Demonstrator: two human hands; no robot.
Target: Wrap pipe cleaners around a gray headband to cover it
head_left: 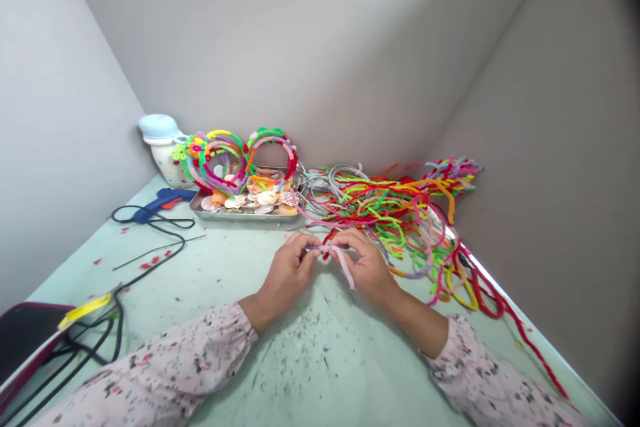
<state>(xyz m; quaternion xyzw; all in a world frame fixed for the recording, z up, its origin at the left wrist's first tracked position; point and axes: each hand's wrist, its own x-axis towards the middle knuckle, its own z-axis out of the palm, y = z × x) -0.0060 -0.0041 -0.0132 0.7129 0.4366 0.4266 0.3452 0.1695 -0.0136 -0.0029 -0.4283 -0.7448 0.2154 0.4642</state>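
A pale pink pipe cleaner (344, 267) is pinched between my two hands over the middle of the table, one end hanging down in front of my right fingers. My left hand (289, 270) is closed, thumb against forefinger, at the left part of it, where a small purple stretch shows. On the other side my right hand (367, 270) grips it close by, so the fingertips are nearly touching. The pipe cleaner looks bent or knotted between them. Just behind my fingertips, a bit of red pipe cleaner shows.
A metal tray (245, 217) of seashells (267, 198) stands behind, with colourful pipe-cleaner hoops (220, 147) on it. Right of it spreads a tangled pile of pipe cleaners (385, 207). At left are a white cup (167, 153), a blue glue gun (163, 201) and black cable (120, 293).
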